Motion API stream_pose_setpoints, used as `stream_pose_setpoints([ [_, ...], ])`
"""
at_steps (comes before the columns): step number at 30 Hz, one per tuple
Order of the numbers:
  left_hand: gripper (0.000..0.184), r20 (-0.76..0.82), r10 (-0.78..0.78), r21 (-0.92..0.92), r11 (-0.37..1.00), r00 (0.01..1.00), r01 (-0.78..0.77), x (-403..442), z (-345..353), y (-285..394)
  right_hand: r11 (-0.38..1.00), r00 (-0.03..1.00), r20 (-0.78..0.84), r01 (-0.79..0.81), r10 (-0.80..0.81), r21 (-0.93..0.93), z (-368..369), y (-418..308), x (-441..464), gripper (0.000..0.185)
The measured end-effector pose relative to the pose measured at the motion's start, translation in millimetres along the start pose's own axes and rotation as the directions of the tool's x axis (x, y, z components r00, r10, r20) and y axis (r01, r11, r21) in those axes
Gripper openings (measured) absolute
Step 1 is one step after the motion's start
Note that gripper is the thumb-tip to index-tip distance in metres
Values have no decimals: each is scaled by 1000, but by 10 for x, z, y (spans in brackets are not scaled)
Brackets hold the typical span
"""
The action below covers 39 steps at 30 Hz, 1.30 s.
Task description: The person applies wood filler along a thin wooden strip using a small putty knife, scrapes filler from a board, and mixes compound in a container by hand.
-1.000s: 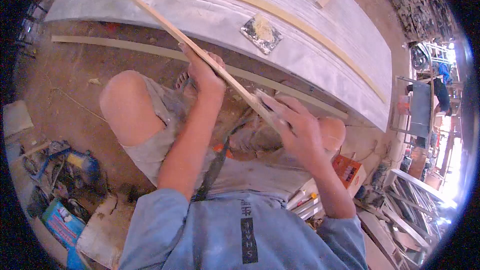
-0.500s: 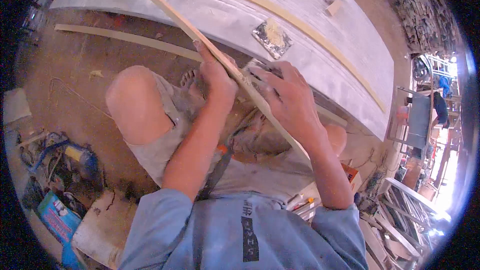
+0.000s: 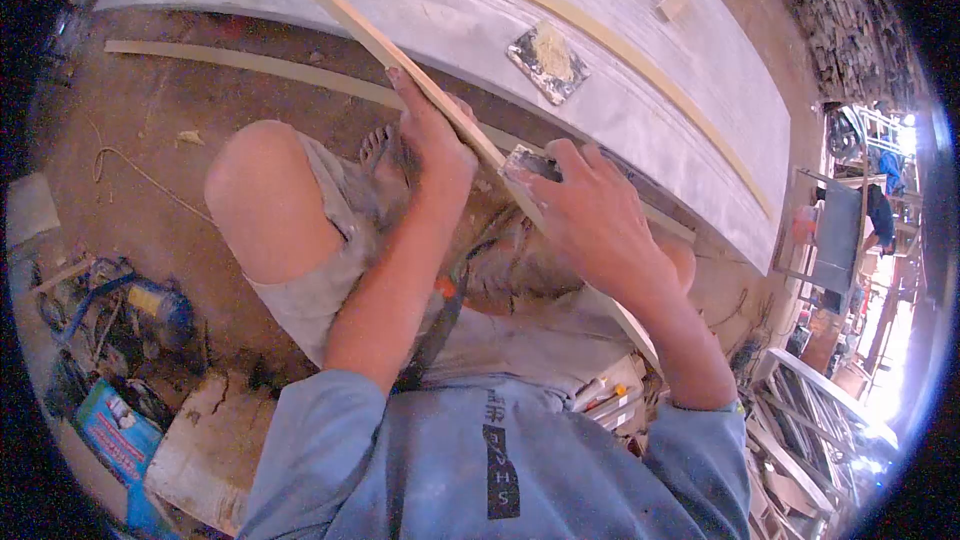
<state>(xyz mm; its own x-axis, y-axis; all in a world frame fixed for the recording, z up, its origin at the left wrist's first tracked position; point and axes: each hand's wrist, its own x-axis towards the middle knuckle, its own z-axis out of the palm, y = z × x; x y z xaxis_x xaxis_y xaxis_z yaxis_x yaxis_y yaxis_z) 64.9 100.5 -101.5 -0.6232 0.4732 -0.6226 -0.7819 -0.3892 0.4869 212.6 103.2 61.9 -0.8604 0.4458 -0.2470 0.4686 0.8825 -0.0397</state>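
Note:
A long, narrow wooden strip (image 3: 345,18) runs diagonally across the view, from the top down past my lap. My left hand (image 3: 437,140) is closed around it near its middle, thumb along the upper side. Lower on the strip, my right hand (image 3: 596,208) grips a putty knife (image 3: 528,162) with a smeared, flat blade laid against the wood. My fingers cover its handle. On the pale panel just beyond lies a small square board (image 3: 548,60) bearing a heap of yellowish putty.
The large pale panel (image 3: 700,100) spans the far side and carries another long strip (image 3: 600,25) and a wood block (image 3: 672,6). A further strip (image 3: 250,68) lies on the floor side. Tools and a blue machine (image 3: 160,308) sit at left; frames (image 3: 800,410) lean at right.
My right hand has moved slightly down and right along the strip with the putty knife, whose blade now shows more. My left hand keeps its hold in nearly the same place.

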Motion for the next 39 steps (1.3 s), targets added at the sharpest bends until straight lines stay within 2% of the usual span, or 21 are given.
stream_pose_setpoints([
  [6,62,-2,-40,-30,999,999,40,15,-21,13,993,987,131,-101,91,65,-70,25,-332,43],
  [10,62,54,-50,-30,998,997,52,3,-60,9,997,995,69,-77,76,19,18,107,-611,43],
  [13,63,-13,-54,-17,998,998,54,74,-57,-50,989,982,146,-133,122,70,8,155,-813,43],
  [14,63,-8,-60,-12,998,998,60,93,-82,-70,992,985,131,-121,114,44,46,178,-885,43],
  [16,64,92,51,-2,999,994,-51,118,-112,-84,993,987,115,-117,115,16,106,218,-1033,42],
  [18,63,103,29,2,1000,994,-30,110,-136,-98,982,969,173,-185,177,29,133,243,-1192,39],
  [22,63,85,11,7,1000,996,-11,71,-58,-16,973,969,146,-216,202,87,73,307,-1524,39],
  [24,62,72,5,-11,1000,997,-4,36,-59,15,828,922,20,-358,388,433,90,348,-1675,40],
  [25,60,76,-15,-18,1000,997,17,22,-50,27,828,922,11,-352,386,437,112,341,-1734,40],
  [27,58,98,-34,-14,999,995,35,21,18,42,620,819,1,-434,573,654,171,304,-1853,41],
  [30,53,134,-61,-67,995,989,71,-27,171,25,599,843,-20,-365,538,713,167,126,-1908,41],
  [32,49,47,11,-66,998,999,-8,-214,363,-12,586,851,-60,-307,522,750,173,-13,-1866,39],
  [33,49,59,17,-63,998,998,-14,-265,390,-52,578,863,-91,-250,497,777,174,-44,-1857,37],
  [35,51,193,19,119,992,981,-43,-364,367,-123,529,854,-118,-200,507,825,276,-23,-1866,37],
  [36,45,244,-42,94,995,969,20,-467,366,-143,555,833,-152,-208,532,806,326,13,-1890,37],
  [37,45,250,-37,98,995,968,13,-546,334,-195,579,811,-184,-219,556,785,362,44,-1918,37],
  [39,44,308,-163,146,982,937,123,-712,261,-336,566,770,-197,-244,607,788,399,91,-1967,37],
])
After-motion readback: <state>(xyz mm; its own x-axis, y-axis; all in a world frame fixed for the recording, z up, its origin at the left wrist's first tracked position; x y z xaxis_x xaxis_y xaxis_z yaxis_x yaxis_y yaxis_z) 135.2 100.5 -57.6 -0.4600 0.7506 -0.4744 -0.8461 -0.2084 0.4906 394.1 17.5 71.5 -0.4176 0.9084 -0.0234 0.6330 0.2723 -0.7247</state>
